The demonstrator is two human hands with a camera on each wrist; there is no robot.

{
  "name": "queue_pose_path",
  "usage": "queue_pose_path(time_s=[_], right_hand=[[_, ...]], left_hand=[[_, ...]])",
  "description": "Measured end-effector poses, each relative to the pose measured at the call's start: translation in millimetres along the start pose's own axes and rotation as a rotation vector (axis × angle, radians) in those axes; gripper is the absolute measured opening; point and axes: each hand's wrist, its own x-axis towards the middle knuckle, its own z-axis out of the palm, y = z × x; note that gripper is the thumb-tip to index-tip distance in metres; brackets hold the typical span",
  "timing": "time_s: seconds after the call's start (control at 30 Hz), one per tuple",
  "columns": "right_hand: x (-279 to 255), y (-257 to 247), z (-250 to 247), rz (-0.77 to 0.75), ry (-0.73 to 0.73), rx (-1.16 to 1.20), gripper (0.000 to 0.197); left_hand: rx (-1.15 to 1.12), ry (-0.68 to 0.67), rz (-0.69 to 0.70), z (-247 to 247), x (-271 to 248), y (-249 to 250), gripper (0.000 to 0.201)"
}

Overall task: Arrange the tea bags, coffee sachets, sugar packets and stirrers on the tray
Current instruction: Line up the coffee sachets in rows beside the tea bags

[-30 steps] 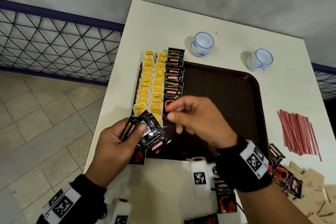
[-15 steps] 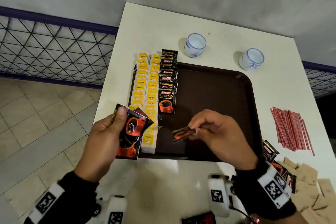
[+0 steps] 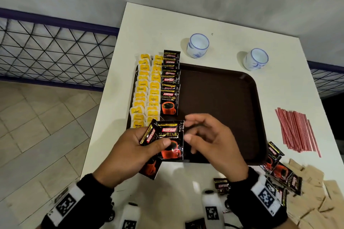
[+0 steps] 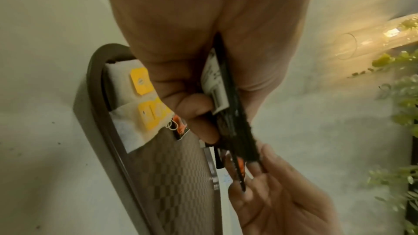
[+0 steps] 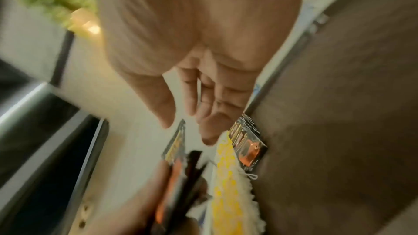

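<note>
My left hand [image 3: 130, 152] grips a fan of black glossy coffee sachets [image 3: 171, 139] over the dark brown plastic tray's [image 3: 223, 98] near-left corner. My right hand [image 3: 210, 141] reaches for their edge, fingers loosely spread, holding nothing. Yellow-tagged tea bags [image 3: 147, 91] line the tray's left side.

At the frame's centre the left hand [image 4: 203, 45] grips a stack of dark coffee sachets [image 4: 235, 128] edge-on. Lower right, the right hand [image 4: 278, 197] touches their ends. Left, tea bags [image 4: 135, 99] lie on the brown tray [image 4: 172, 181].
</note>
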Motion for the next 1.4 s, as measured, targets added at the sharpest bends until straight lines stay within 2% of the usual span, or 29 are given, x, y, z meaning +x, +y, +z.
queue_pose_path(time_s=[0.07, 0.13, 0.23, 0.37, 0.43, 0.5, 0.63, 0.87, 1.1, 1.4], right_hand=[[3, 3, 1, 0.157, -0.035, 0.057, 0.024], [4, 4, 2, 0.218, -0.060, 0.004, 0.015], [10, 3, -4, 0.239, -0.011, -0.002, 0.007], [28, 0, -18, 0.261, 0.055, 0.103, 0.015], [41, 2, -23, 0.286, 0.111, 0.109, 0.019], [57, 3, -24, 0.308, 0.156, 0.069, 0.014], [83, 12, -14, 0.376, 0.177, 0.003, 0.010], [98, 20, 2, 0.464, 0.224, 0.011, 0.003], [101, 20, 5, 0.500, 0.247, 0.003, 0.006], [104, 24, 9, 0.459, 0.245, -0.069, 0.005]], left_hand=[[0.016, -0.035, 0.017, 1, 0, 0, 0.015], [0.017, -0.060, 0.022, 2, 0, -2, 0.016], [0.026, -0.009, 0.006, -1, 0, -5, 0.007], [0.010, 0.107, -0.044, -16, -1, -12, 0.007], [-0.009, 0.121, -0.060, -23, -4, -16, 0.008], [-0.007, 0.128, -0.069, -28, -7, -19, 0.008], [0.008, 0.125, -0.095, -31, -12, -26, 0.014], [0.025, 0.143, -0.138, -29, -14, -30, 0.009], [0.009, 0.121, -0.151, -25, -15, -31, 0.007], [0.030, 0.101, -0.153, -21, -14, -32, 0.010]])
